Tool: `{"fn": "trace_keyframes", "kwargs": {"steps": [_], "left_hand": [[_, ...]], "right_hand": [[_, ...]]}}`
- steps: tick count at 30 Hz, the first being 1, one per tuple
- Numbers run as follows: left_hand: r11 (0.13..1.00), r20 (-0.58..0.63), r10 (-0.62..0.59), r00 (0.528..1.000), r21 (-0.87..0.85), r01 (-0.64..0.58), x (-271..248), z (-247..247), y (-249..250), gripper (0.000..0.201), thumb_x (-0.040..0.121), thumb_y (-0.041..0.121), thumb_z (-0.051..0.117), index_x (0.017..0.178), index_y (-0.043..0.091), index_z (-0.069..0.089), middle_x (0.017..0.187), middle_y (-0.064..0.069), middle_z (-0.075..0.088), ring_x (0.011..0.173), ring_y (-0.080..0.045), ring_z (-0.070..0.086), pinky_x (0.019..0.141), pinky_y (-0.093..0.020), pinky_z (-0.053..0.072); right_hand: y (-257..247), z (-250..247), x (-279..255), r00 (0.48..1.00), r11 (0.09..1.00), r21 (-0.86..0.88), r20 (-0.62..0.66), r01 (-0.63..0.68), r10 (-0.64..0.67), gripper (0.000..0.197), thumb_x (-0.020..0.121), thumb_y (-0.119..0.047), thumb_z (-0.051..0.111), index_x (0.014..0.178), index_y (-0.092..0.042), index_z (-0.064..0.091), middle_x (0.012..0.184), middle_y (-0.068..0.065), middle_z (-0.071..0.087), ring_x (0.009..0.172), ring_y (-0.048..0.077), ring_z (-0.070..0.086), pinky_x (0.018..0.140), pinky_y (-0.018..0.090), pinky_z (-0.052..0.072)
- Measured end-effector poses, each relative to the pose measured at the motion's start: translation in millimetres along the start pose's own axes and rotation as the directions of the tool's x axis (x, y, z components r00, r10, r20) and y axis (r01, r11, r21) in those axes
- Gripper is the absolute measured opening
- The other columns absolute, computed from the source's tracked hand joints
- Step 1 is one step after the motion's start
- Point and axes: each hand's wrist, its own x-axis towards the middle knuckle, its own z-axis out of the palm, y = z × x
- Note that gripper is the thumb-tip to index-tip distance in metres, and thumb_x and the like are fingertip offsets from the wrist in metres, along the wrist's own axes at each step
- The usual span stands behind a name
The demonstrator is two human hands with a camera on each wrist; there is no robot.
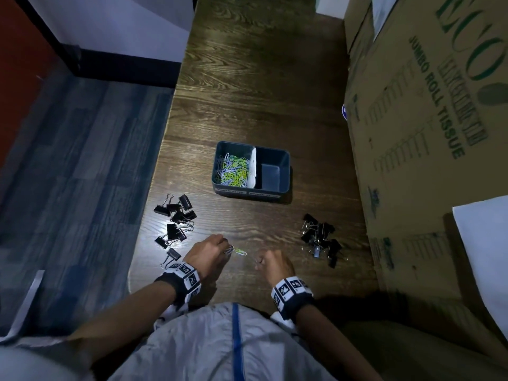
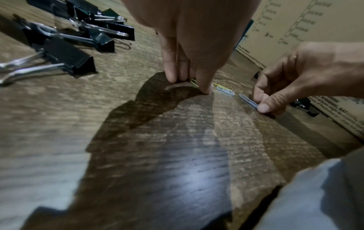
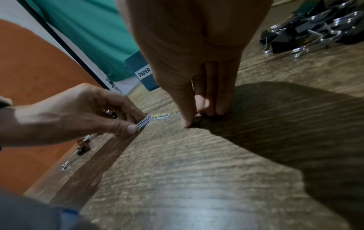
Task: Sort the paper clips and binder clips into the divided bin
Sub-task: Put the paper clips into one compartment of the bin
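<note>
Paper clips [image 3: 144,122] pinched in left hand [image 1: 206,249]; right hand [image 1: 275,264] pinches another [image 2: 248,100].

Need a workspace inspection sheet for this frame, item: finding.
Surface: dark wood table.
Job's things: divided bin, paper clips in its left compartment, right compartment bare; binder clips in a left pile and a right pile; loose paper clips by the hands.
Clutter: nothing seen.
Grippers: left hand pinches paper clips; right hand pinches a blue clip.
Cables: nothing seen.
Surroundings: cardboard boxes right, blue floor left.
</note>
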Motion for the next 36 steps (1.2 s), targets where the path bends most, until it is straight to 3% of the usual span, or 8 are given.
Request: {"fn": "trace_keyframes", "kwargs": {"steps": [6,10,14,19,24,29,32,36], "left_hand": [[0.997,-0.064,-0.077,0.995,-0.028,0.075,2.3,-5.6,12.6,0.018,0.088,0.025,0.062,0.105,0.016,0.063,0.104,-0.004,0.060,0.093,-0.025,0.060,0.069,-0.034,0.049],[0.996,-0.019,-0.091,0.996,0.014,0.092,-0.8,-4.1,13.3,0.038,0.077,0.021,0.075,0.111,0.020,0.058,0.103,0.000,0.057,0.081,-0.021,0.061,0.060,-0.033,0.052],[0.990,0.028,-0.073,0.997,0.125,0.069,-2.1,-6.9,18.7,0.033,0.062,0.023,0.085,0.089,0.019,0.066,0.085,0.003,0.060,0.063,-0.015,0.061,0.044,-0.025,0.047],[0.983,0.010,-0.146,0.989,0.111,0.144,6.4,-4.4,20.7,0.014,0.086,0.022,0.062,0.097,0.015,0.063,0.097,-0.004,0.060,0.080,-0.025,0.062,0.062,-0.033,0.049],[0.983,0.045,-0.178,0.983,0.054,0.175,12.1,-10.0,18.4,0.011,0.089,0.019,0.059,0.096,0.015,0.067,0.096,-0.004,0.061,0.078,-0.023,0.062,0.064,-0.029,0.046],[0.976,0.081,-0.216,0.973,-0.015,0.218,7.8,-7.4,2.3,0.003,0.088,0.018,0.061,0.088,0.021,0.062,0.086,0.001,0.058,0.070,-0.016,0.056,0.062,-0.023,0.036],[0.973,0.051,-0.225,0.973,-0.049,0.227,5.4,-9.6,0.5,0.006,0.091,0.020,0.058,0.087,0.018,0.063,0.086,-0.003,0.061,0.074,-0.021,0.058,0.066,-0.029,0.044],[0.939,-0.008,-0.300,0.954,-0.179,0.294,4.5,-16.8,-0.1,0.008,0.084,0.022,0.065,0.078,0.021,0.069,0.074,0.001,0.067,0.067,-0.016,0.061,0.065,-0.026,0.050]], "right_hand": [[-14.8,10.5,1.4,0.978,0.976,-0.061,0.009,0.209,-0.209,0.011,0.085,-0.011,0.061,0.083,-0.018,0.069,0.095,0.006,0.069,0.090,0.030,0.066,0.076,0.036,0.053],[-24.6,8.9,6.5,0.962,0.964,-0.070,-0.084,0.256,-0.261,0.030,0.083,-0.011,0.067,0.111,-0.020,0.060,0.117,0.002,0.063,0.103,0.027,0.063,0.081,0.040,0.054],[-31.4,7.3,13.8,0.974,0.972,-0.080,-0.050,0.219,-0.223,0.038,0.085,-0.018,0.068,0.122,-0.023,0.062,0.128,0.002,0.059,0.113,0.029,0.061,0.087,0.041,0.052],[-42.5,4.4,13.6,0.985,0.984,-0.073,-0.051,0.159,-0.163,0.017,0.087,-0.013,0.067,0.102,-0.019,0.069,0.122,0.004,0.061,0.110,0.031,0.062,0.087,0.040,0.052],[-45.2,-6.1,15.9,0.992,0.986,-0.108,0.041,0.125,-0.122,0.020,0.094,-0.018,0.062,0.112,-0.010,0.065,0.125,0.013,0.057,0.116,0.035,0.058,0.096,0.043,0.048],[-41.1,-7.4,12.4,0.993,0.991,-0.070,0.023,0.117,-0.116,0.003,0.089,-0.014,0.058,0.089,-0.014,0.061,0.103,0.013,0.065,0.094,0.035,0.064,0.079,0.039,0.053],[-38.0,-8.7,10.9,0.995,0.995,0.002,0.022,0.096,-0.096,0.018,0.079,-0.009,0.058,0.069,-0.017,0.045,0.077,0.005,0.056,0.071,0.028,0.055,0.061,0.031,0.043],[-23.9,-8.7,13.2,0.997,0.977,0.204,-0.009,-0.067,0.070,0.016,0.071,-0.020,0.068,0.060,-0.026,0.058,0.069,-0.006,0.065,0.069,0.019,0.063,0.067,0.029,0.054]]}}
